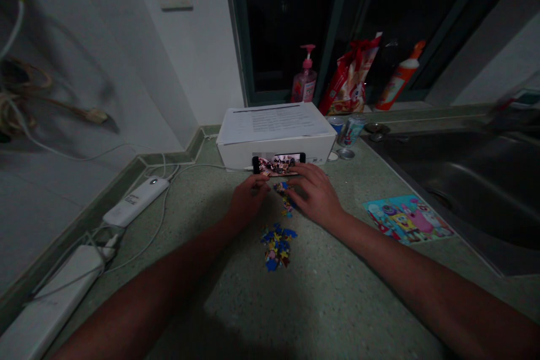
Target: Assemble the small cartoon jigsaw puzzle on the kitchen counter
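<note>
My left hand [248,198] is at the near left of a phone [279,164], its fingers curled and thumb close to the index finger. Whatever may lie between its fingertips is too small and dim to make out. On the right, my right hand [315,192] has its fingers apart, reaching over a small strip of colourful jigsaw pieces [288,206]. Its upper fingers come close to the phone's lower right edge. Nearer to me lies a loose pile of blue, yellow and red jigsaw pieces [277,244]. The phone leans sideways against a white box, its screen lit.
Behind the phone stands the white box [274,149] with printed paper on top. A cartoon picture sheet [408,219] lies to the right, beside a metal sink [464,180]. White power banks or adapters [137,201] and cables run along the left. A can [351,130] stands behind.
</note>
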Motion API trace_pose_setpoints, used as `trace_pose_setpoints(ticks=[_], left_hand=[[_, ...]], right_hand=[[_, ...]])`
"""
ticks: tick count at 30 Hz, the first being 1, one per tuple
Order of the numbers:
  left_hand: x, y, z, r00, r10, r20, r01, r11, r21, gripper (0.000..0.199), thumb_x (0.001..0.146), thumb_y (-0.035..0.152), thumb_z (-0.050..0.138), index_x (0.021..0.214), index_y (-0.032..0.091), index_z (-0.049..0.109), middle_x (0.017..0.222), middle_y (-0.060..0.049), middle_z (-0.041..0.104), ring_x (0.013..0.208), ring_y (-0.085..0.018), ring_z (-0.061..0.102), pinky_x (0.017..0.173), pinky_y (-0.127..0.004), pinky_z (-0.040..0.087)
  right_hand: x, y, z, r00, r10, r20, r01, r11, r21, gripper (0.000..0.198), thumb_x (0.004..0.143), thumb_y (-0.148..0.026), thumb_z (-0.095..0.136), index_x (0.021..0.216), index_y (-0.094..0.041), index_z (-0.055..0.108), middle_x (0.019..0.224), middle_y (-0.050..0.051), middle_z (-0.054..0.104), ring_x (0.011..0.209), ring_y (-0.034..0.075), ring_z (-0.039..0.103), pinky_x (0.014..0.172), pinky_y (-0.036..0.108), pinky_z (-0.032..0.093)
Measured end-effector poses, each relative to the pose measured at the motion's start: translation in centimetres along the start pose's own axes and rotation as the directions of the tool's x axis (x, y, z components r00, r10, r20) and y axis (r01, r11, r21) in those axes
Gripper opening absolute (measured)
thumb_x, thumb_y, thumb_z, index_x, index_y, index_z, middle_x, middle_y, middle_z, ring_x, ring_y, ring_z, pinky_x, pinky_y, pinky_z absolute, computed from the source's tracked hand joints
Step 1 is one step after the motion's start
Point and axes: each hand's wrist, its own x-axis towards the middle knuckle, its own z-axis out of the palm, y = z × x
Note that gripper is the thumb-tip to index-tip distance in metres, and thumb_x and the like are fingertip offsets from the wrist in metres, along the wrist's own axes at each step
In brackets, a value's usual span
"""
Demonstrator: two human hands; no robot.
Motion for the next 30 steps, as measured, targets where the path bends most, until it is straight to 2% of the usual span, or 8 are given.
trace_pose_setpoints(ticks=[9,15,18,23,30], left_hand=[[0.0,0.0,-0.1,1.0,-0.009,0.015,0.009,1.0,0.027,0.018,0.092,0.02,0.063,0.108,0.022,0.071,0.101,-0.003,0.081,0.091,-0.019,0.076,0.089,-0.032,0.058],[0.1,0.0,-0.1,1.0,-0.006,0.009,0.006,1.0,0.025,0.018,0.092,0.018,0.063,0.108,0.021,0.071,0.105,-0.004,0.081,0.093,-0.019,0.075,0.09,-0.033,0.057],[0.1,0.1,-0.1,1.0,-0.017,0.004,0.016,0.999,0.031,0.018,0.093,0.019,0.062,0.109,0.021,0.071,0.109,-0.004,0.08,0.095,-0.02,0.076,0.092,-0.034,0.057],[0.1,0.4,-0.2,0.998,-0.053,0.016,0.052,0.997,0.051,0.019,0.094,0.021,0.062,0.111,0.022,0.072,0.104,-0.004,0.08,0.095,-0.021,0.076,0.092,-0.036,0.058],[0.1,0.5,-0.2,1.0,-0.026,0.003,0.026,0.994,0.103,0.017,0.094,0.02,0.064,0.108,0.023,0.073,0.111,-0.005,0.08,0.1,-0.022,0.075,0.098,-0.039,0.058]], right_hand=[[-0.3,0.1,0.2,0.998,0.015,0.063,-0.02,0.997,0.07,0.011,0.098,-0.029,0.07,0.108,-0.024,0.072,0.133,0.012,0.072,0.131,0.033,0.063,0.109,0.062,0.052],[-0.4,-1.2,0.2,0.984,-0.07,0.162,0.036,0.978,0.206,0.014,0.098,-0.028,0.07,0.111,-0.025,0.072,0.131,0.012,0.072,0.132,0.032,0.063,0.108,0.06,0.055],[-0.2,-2.3,-0.1,0.968,-0.118,0.22,0.054,0.959,0.277,0.014,0.097,-0.03,0.072,0.109,-0.023,0.072,0.131,0.012,0.072,0.129,0.031,0.066,0.105,0.055,0.058],[0.3,-3.9,-0.7,0.929,-0.162,0.332,0.028,0.928,0.372,0.014,0.098,-0.034,0.073,0.107,-0.025,0.074,0.126,0.008,0.074,0.128,0.026,0.066,0.113,0.05,0.053],[0.2,-4.4,-0.8,0.859,-0.222,0.461,0.045,0.93,0.364,0.014,0.096,-0.035,0.074,0.107,-0.027,0.077,0.124,0.006,0.074,0.129,0.026,0.064,0.114,0.05,0.05]])
